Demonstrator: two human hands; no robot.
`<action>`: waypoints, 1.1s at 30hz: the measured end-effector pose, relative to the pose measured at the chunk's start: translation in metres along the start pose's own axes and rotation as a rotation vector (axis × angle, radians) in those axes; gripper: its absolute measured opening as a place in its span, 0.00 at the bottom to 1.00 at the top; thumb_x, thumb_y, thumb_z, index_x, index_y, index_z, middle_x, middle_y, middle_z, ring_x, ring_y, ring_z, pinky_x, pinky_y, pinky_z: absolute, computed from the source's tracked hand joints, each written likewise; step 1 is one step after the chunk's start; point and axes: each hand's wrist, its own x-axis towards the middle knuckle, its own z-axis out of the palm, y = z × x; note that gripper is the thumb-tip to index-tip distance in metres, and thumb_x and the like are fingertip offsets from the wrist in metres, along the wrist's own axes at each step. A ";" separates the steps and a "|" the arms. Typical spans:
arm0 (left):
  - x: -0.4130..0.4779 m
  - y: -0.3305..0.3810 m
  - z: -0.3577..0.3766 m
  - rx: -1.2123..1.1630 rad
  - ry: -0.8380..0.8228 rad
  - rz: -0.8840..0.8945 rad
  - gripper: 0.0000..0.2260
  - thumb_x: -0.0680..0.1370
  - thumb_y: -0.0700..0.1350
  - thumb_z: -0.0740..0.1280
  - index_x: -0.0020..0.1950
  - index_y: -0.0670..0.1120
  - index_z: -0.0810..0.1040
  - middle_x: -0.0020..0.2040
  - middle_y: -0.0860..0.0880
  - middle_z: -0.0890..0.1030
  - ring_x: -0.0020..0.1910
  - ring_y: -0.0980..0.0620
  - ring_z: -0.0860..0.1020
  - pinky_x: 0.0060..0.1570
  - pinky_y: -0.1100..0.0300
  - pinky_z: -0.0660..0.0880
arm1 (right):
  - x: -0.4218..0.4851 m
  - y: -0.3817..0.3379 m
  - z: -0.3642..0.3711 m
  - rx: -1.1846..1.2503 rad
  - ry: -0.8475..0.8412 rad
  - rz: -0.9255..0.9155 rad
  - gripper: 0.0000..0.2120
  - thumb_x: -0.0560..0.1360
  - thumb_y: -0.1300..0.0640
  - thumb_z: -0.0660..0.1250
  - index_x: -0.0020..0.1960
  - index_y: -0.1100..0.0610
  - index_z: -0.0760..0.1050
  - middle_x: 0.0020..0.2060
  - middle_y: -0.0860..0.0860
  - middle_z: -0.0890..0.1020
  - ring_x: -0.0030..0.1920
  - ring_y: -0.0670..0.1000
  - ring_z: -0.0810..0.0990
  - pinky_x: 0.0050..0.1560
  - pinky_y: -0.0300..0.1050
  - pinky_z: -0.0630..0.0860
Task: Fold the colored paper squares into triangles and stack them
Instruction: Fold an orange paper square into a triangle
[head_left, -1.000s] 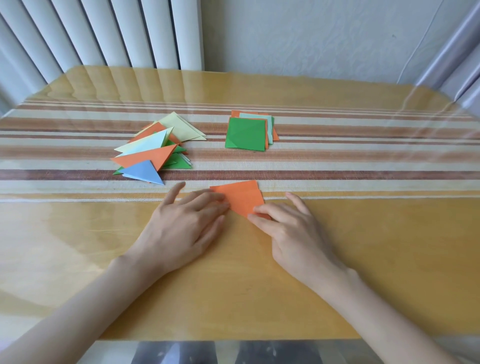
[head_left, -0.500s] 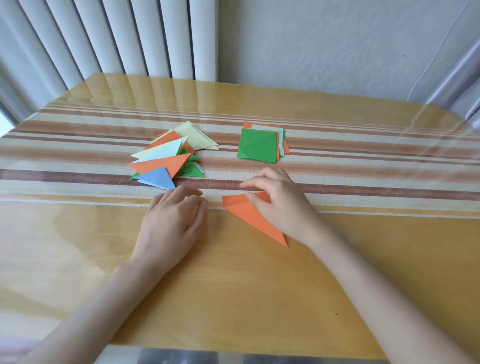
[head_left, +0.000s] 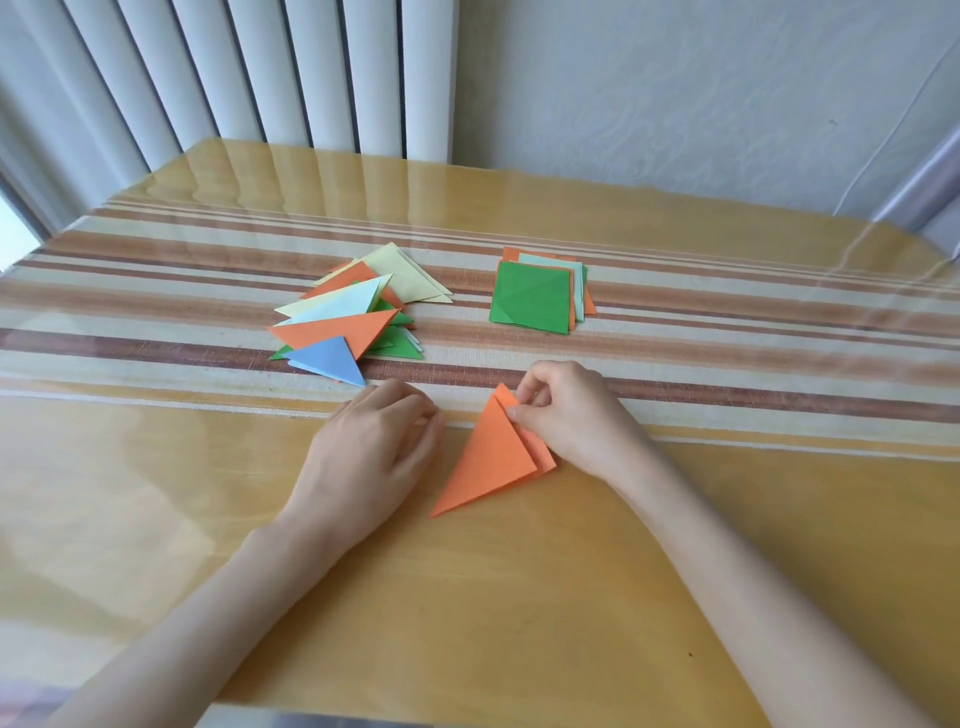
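Head view: I saw right hand (head_left: 571, 415) pinching folded orange paper (head_left: 493, 457), left hand (head_left: 374, 447) loose, empty; triangle pile (head_left: 337, 330) built, square stack (head_left: 530, 299) unfolded.

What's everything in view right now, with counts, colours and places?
orange triangle: one, orange, folded, between the hands
triangle pile: several, yellow, orange, pale blue, blue, green, far left
square stack: several, green on top, orange and mint beneath, right of the pile
table: one, yellow wood
striped cloth: one, brown and cream, under both stacks
slats: white, behind
left hand: rests down, holds nothing
right hand: pinches the orange triangle's upper edge
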 end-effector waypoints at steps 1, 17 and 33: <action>0.001 0.002 0.000 -0.015 -0.021 0.025 0.19 0.77 0.57 0.54 0.49 0.48 0.80 0.48 0.54 0.78 0.47 0.51 0.77 0.43 0.56 0.74 | -0.004 0.002 0.000 0.006 0.021 0.025 0.04 0.75 0.54 0.69 0.44 0.53 0.75 0.36 0.44 0.75 0.39 0.46 0.75 0.37 0.43 0.70; -0.001 0.013 0.016 0.127 -0.296 0.242 0.20 0.80 0.58 0.55 0.67 0.53 0.75 0.66 0.49 0.74 0.65 0.48 0.71 0.65 0.53 0.67 | -0.005 0.044 0.005 0.022 0.155 -0.293 0.03 0.74 0.60 0.71 0.46 0.52 0.80 0.44 0.47 0.75 0.54 0.51 0.70 0.55 0.35 0.63; 0.007 0.018 0.014 0.185 -0.280 0.214 0.20 0.77 0.57 0.55 0.65 0.52 0.75 0.60 0.50 0.75 0.58 0.49 0.73 0.59 0.51 0.70 | -0.014 0.062 0.000 -0.385 0.198 -0.596 0.23 0.71 0.62 0.53 0.59 0.53 0.80 0.48 0.50 0.77 0.52 0.52 0.69 0.53 0.52 0.71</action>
